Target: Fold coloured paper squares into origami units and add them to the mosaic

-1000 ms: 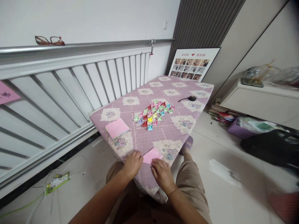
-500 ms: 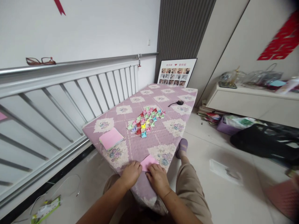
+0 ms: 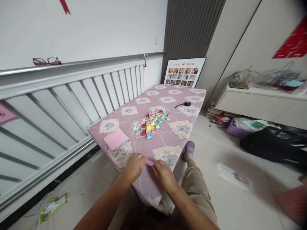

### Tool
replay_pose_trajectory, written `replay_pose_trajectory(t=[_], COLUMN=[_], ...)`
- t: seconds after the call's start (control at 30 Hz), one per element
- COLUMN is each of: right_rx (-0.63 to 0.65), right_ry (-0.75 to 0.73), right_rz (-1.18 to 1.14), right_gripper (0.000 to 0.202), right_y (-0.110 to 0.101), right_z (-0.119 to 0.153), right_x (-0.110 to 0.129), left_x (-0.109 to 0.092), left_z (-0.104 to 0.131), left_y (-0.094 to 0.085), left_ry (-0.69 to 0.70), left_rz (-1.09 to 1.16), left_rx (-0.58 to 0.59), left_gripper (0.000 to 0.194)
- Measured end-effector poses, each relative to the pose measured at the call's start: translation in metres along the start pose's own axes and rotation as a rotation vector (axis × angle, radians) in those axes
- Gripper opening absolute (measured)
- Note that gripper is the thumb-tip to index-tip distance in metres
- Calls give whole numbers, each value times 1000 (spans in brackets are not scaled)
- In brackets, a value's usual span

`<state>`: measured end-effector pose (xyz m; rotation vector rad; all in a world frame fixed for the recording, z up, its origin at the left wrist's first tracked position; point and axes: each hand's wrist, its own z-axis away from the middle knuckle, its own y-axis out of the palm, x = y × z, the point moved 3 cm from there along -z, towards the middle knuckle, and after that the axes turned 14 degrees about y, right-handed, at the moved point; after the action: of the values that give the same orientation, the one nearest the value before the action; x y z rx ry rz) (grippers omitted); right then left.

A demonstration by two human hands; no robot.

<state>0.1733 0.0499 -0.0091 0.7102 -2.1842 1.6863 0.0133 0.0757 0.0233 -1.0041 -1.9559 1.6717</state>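
paper stack (image 3: 116,139) lies left of folded pieces (image 3: 152,120) on table (image 3: 168,140).

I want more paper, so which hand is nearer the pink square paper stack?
Left. The left hand lies just below the pink square paper stack; the right hand is farther right.

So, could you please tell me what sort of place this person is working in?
Most likely a room in a home. A low table under a quilted floral cover sits beside a white railing, a framed photo collage leans on the wall, and a white cabinet holds wrapped items.
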Motion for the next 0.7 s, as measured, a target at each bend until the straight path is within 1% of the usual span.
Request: replay_pose_trajectory(t=[0.03,0.1,0.17,0.23,0.27,0.3,0.33,0.37,0.47,0.57,0.63,0.7], right_rx=[12,68,140,196,212,218,218,213,199,205,216,235], right_ry=[17,104,247,383,431,459,477,489,512,509,493,464], right_rz=[-53,-244,-462,-595,-623,-628,-623,-611,-557,-481,-425,-365], right_gripper=[20,20,21,24,24,23,21,19,13,11,8,5], right_y=[-3,-6,-3,5,10,15,20,24,33,36,37,37], right_z=[-3,-9,-13,-14,-13,-12,-10,-9,-3,-1,-1,-1], right_x=[2,5,4,-2,-6,-11,-16,-21,-33,-39,-39,-39], left_x=[1,5,11,17,18,17,15,10,-13,-35,-43,-44], left_z=[-4,-11,-13,-9,-5,0,6,11,29,44,48,49], left_y=[-11,-33,-49,-54,-51,-45,-36,-25,13,45,59,67], left_ry=[-7,-40,-107,-205,-246,-270,-276,-264,-212,-186,-194,-224], left_rz=[54,169,248,293,309,322,330,329,303,209,153,126], left_rx=[-43,-191,-394,-558,-602,-611,-590,-539,-317,-145,-85,-40], left_gripper=[20,19,17,17,18,19,19,20,22,42,44,41])
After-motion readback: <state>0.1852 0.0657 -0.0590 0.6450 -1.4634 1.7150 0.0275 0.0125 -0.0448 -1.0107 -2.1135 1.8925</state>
